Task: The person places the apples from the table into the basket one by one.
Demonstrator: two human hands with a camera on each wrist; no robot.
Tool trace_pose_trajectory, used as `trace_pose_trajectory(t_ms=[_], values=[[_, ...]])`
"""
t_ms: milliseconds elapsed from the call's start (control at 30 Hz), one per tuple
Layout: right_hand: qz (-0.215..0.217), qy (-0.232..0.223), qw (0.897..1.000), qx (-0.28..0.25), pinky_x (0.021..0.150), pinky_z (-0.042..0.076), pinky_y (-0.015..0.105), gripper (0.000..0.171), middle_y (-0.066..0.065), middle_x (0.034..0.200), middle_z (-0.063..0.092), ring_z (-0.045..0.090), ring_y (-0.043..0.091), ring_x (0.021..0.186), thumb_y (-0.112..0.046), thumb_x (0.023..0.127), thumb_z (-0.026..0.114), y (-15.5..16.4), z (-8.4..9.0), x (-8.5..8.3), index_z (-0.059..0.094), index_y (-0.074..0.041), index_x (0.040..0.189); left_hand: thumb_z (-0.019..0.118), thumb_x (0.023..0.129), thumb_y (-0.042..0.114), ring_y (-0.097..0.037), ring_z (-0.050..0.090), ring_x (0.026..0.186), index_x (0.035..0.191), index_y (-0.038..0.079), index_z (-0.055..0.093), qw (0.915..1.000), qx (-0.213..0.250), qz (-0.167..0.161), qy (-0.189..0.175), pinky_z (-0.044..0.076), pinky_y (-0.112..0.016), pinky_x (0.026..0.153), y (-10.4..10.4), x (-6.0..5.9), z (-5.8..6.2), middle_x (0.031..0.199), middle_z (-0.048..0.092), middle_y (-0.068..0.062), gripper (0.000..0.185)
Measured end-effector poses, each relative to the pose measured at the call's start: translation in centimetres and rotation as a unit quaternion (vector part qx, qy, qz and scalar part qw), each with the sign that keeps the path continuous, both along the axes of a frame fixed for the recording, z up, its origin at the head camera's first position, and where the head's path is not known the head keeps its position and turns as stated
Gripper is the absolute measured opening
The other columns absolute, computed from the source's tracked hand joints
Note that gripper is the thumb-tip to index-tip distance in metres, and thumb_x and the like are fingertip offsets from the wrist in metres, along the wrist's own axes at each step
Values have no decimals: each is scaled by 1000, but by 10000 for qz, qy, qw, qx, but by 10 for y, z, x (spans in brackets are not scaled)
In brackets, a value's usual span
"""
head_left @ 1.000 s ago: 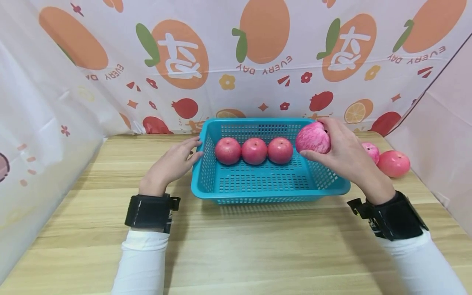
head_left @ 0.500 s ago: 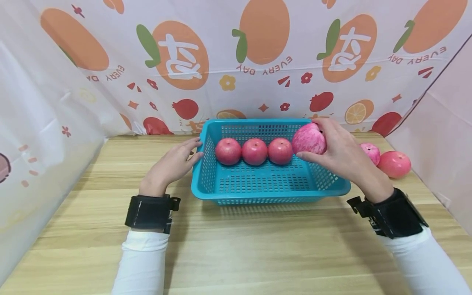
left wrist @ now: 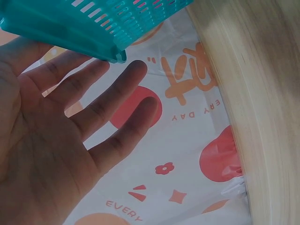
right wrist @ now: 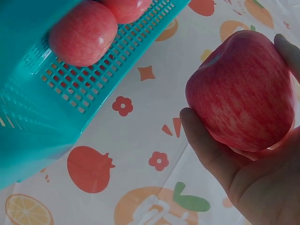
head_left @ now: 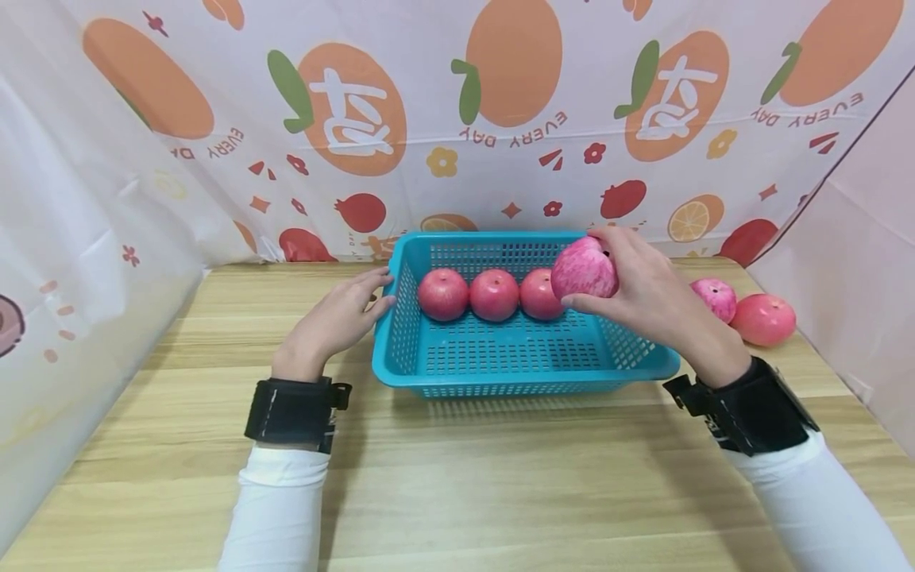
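Note:
My right hand (head_left: pixel 646 290) holds a pink-streaked apple (head_left: pixel 584 268) above the right part of a teal plastic basket (head_left: pixel 525 380). In the right wrist view the thumb and fingers wrap the sides of that apple (right wrist: pixel 243 93). Three red apples sit in a row inside the basket: a left one (head_left: pixel 443 295), a middle one (head_left: pixel 494 295) and a right one (head_left: pixel 539 295), which the held apple partly covers in the head view. My left hand (head_left: pixel 336 318) has its fingertips at the basket's left rim. Its fingers are extended and spread in the left wrist view.
On the wooden table (head_left: pixel 500 477) right of the basket lie a streaked apple (head_left: pixel 715 299) and a smooth pinkish-red apple (head_left: pixel 763 319), side by side. A fruit-printed sheet (head_left: pixel 429 103) hangs behind the basket, with a white sheet along the left side.
My right hand has moved left with the apple, which now overlaps the right apple of the row in the head view. The left hand stays at the basket rim.

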State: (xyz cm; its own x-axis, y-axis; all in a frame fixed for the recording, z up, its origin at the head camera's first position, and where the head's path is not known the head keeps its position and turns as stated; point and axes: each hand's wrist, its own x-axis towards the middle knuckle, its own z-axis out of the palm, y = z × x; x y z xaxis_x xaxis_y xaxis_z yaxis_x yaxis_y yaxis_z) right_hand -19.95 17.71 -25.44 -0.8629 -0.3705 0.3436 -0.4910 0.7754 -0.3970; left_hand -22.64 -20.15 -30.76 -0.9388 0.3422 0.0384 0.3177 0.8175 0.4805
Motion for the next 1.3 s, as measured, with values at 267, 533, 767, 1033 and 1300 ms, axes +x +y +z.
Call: trace_pose_trajectory(t_ms=[267, 533, 767, 1033, 1300], values=[[138, 1, 9999, -30, 77, 59, 55, 76, 15, 129, 54, 53, 34, 115, -32, 81, 87, -7, 4, -2, 47, -6, 139, 56, 105, 17, -49, 50, 130, 149, -8, 42, 10000, -3, 16, 17, 46, -58, 100, -1, 1, 1, 157, 35, -27, 52], [213, -20, 9998, -15, 78, 59, 54, 77, 15, 128, 55, 53, 34, 116, -30, 80, 88, -15, 6, -6, 47, -5, 139, 56, 105, 17, -49, 50, 130, 149, -8, 43, 10000, -41, 15, 48, 46, -58, 100, 0, 0, 1, 157, 35, -27, 52], [306, -130, 9994, 41, 80, 58, 55, 77, 15, 131, 54, 52, 34, 117, -28, 79, 89, -18, 4, -7, 46, -4, 139, 56, 105, 17, -49, 46, 134, 149, -8, 43, 10000, -43, 2, 41, 45, -58, 101, 0, 0, 0, 158, 34, -26, 52], [306, -234, 9992, 60, 82, 58, 55, 77, 14, 129, 54, 53, 32, 115, -31, 80, 88, -19, 2, -5, 46, -4, 138, 57, 104, 17, -48, 45, 136, 149, -8, 43, 9999, -51, -90, 48, 45, -58, 101, 4, -1, -3, 158, 35, -26, 53], [505, -200, 9984, 172, 83, 57, 53, 79, 13, 128, 54, 54, 30, 113, -36, 80, 87, -27, 8, -11, 46, -4, 139, 57, 105, 16, -48, 42, 137, 149, -9, 43, 9999, -53, -51, 88, 45, -59, 101, 0, -1, -2, 158, 34, -27, 53]])
